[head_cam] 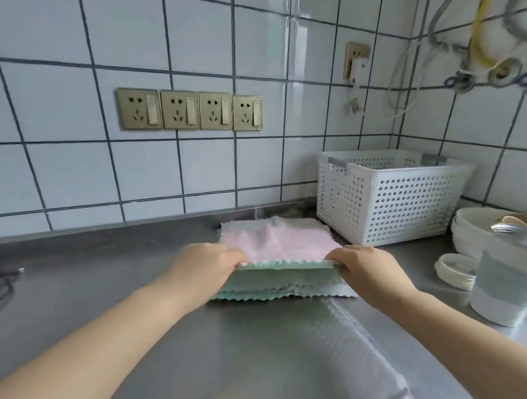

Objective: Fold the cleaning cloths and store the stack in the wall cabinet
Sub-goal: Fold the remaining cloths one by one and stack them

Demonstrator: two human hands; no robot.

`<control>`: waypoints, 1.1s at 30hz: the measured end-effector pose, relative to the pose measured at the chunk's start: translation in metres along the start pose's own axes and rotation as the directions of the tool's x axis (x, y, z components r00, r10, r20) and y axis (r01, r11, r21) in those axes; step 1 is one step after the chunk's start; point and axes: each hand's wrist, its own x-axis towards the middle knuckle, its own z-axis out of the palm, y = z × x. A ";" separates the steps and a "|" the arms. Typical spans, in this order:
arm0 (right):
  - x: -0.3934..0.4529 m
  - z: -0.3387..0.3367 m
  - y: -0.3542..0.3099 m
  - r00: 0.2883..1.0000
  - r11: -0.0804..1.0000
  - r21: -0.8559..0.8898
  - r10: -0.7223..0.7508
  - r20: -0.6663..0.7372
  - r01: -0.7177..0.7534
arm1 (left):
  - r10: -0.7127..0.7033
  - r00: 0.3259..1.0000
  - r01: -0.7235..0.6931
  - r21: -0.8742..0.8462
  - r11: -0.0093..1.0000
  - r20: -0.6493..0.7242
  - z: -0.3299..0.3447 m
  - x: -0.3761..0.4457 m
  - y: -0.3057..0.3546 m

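Both bare forearms reach forward over the steel counter (112, 310), and nearest the fingers lies the stack of cleaning cloths (280, 286), its green scalloped layers piled flat on the metal. The left hand (203, 271) grips the stack's near left corner, fingers curled over the top edge with the thumb tucked out of sight. The right hand (367, 268) pinches the near right corner the same way, fingers folded round the upper green layer. Between the two sets of fingertips the top green edge is raised slightly off the layers below. Just beyond the fingers, a pink cloth (279, 241) covers the top of the stack, a little rumpled in the middle. Beyond the right fingers and off to that side stands a white perforated basket (394, 198), just beside the far right corner of the cloths. Farther right of the right hand sit a stack of white bowls (471, 230), small white lids (455, 269) and a blurred pale container (514, 278). Well beyond the fingers, on the tiled wall (60, 174), runs a row of four brass sockets (190, 109).
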 end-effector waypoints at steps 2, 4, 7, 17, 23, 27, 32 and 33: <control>-0.028 -0.006 -0.007 0.998 0.998 0.047 -0.054 0.025 0.053 | 0.013 0.999 -0.013 0.017 1.000 0.031 -0.016 -0.033 0.010; -0.056 -0.005 -0.014 0.991 0.991 0.102 -0.101 0.090 0.092 | 0.006 0.994 -0.011 0.041 0.999 0.107 -0.026 -0.067 0.020; -0.094 -0.006 -0.030 0.969 0.972 0.201 -0.158 0.191 0.119 | -0.067 0.978 0.072 -0.016 0.997 0.198 -0.034 -0.119 0.039; -0.149 -0.038 -0.065 0.923 0.940 0.340 -0.110 0.369 -0.024 | -0.424 0.860 0.501 -0.313 0.807 0.283 -0.046 -0.208 0.081; -0.151 -0.046 -0.054 0.913 0.929 0.350 -0.033 0.407 -0.122 | -0.563 0.798 0.594 -0.429 0.680 0.212 -0.045 -0.211 0.079; -0.145 -0.033 -0.047 0.949 0.870 0.440 0.093 0.300 -0.224 | -0.667 0.720 0.627 -0.592 0.507 0.193 -0.035 -0.202 0.073; -0.120 -0.012 -0.049 0.948 0.794 0.520 0.231 0.221 -0.315 | -0.768 0.621 0.670 -0.614 0.418 0.155 -0.016 -0.187 0.057; -0.114 -0.008 -0.049 0.943 0.792 0.514 0.244 0.228 -0.330 | -0.782 0.606 0.679 -0.608 0.412 0.146 -0.013 -0.184 0.053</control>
